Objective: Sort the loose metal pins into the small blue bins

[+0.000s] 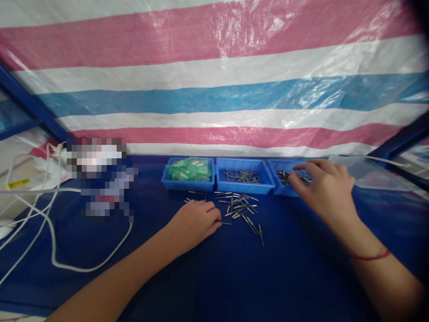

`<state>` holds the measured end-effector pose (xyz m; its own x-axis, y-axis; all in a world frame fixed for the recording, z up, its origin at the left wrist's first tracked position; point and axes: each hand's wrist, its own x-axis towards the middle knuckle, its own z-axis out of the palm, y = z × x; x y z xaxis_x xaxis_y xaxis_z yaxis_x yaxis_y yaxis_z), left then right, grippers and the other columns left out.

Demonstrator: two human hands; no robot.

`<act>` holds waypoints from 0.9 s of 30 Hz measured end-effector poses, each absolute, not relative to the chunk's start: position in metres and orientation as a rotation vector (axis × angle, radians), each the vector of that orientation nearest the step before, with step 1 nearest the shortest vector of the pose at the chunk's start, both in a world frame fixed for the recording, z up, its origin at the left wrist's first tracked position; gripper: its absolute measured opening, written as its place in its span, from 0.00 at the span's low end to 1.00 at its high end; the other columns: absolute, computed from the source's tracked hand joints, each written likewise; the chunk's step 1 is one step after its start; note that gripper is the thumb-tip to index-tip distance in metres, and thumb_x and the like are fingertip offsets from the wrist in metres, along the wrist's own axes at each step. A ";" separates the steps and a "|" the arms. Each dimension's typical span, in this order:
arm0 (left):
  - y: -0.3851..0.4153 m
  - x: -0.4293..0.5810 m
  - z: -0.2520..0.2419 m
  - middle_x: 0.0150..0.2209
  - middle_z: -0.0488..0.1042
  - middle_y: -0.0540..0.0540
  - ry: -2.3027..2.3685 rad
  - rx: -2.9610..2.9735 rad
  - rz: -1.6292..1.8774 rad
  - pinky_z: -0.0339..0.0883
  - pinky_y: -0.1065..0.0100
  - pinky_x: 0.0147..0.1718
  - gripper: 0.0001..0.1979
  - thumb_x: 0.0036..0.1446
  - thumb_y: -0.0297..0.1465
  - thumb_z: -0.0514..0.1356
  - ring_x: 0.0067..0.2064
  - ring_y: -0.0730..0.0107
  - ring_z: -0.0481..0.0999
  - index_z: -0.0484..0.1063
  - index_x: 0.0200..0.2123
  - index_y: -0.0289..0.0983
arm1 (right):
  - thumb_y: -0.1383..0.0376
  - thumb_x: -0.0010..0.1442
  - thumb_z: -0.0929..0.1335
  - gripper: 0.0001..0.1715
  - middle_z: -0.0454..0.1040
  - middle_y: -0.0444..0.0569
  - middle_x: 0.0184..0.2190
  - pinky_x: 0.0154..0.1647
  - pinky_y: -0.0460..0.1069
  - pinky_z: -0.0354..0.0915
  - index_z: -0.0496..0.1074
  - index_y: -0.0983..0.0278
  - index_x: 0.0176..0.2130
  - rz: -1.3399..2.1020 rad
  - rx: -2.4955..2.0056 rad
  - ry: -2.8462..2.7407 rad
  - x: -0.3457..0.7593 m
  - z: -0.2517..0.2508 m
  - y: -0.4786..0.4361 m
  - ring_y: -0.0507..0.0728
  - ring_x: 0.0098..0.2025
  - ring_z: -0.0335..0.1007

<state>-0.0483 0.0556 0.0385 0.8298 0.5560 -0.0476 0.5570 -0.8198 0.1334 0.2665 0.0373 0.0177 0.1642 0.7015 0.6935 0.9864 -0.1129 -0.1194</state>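
Observation:
My left hand (197,223) lies low over the blue table with its fingers curled. A thin blind rivet (226,223) sticks out from between its thumb and fingertips. Beside that hand is a loose pile of silvery blind rivets (238,205), and a few more lie partly behind the knuckles. My right hand (326,185) hovers over the right-hand blue bin (284,191), thumb and index finger curved with a gap between them. Nothing shows in that gap except the dark rivets (303,178) inside the bin. The hand hides the bin's right part.
The middle blue bin (246,186) holds rivets; the left one (187,185) holds green plastic packets (189,170). White cables (53,241) loop over the table's left side. A translucent plastic sheet (378,176) lies at right. Behind hangs a striped tarp (214,98).

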 end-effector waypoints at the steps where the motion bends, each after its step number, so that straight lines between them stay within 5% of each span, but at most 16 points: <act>1: 0.055 -0.047 0.038 0.39 0.73 0.46 0.891 2.871 -0.013 0.62 0.64 0.40 0.08 0.63 0.32 0.54 0.40 0.64 0.73 0.72 0.38 0.36 | 0.58 0.57 0.67 0.12 0.74 0.55 0.40 0.40 0.59 0.61 0.75 0.61 0.38 -0.631 -1.828 -1.609 0.260 0.020 0.036 0.65 0.43 0.66; 11: 0.047 -0.039 0.038 0.37 0.72 0.49 0.896 2.298 0.615 0.62 0.71 0.41 0.08 0.65 0.32 0.53 0.39 0.72 0.72 0.69 0.37 0.36 | 0.61 0.60 0.67 0.05 0.73 0.47 0.31 0.36 0.48 0.66 0.70 0.61 0.34 0.455 -1.178 -1.906 0.159 0.030 0.000 0.54 0.35 0.69; 27: 0.044 -0.034 0.033 0.34 0.71 0.49 0.839 2.288 0.814 0.63 0.73 0.36 0.06 0.62 0.31 0.56 0.35 0.74 0.71 0.71 0.36 0.36 | 0.68 0.61 0.65 0.04 0.70 0.46 0.30 0.35 0.47 0.63 0.69 0.62 0.34 0.536 -1.104 -1.788 0.155 0.026 -0.001 0.52 0.33 0.66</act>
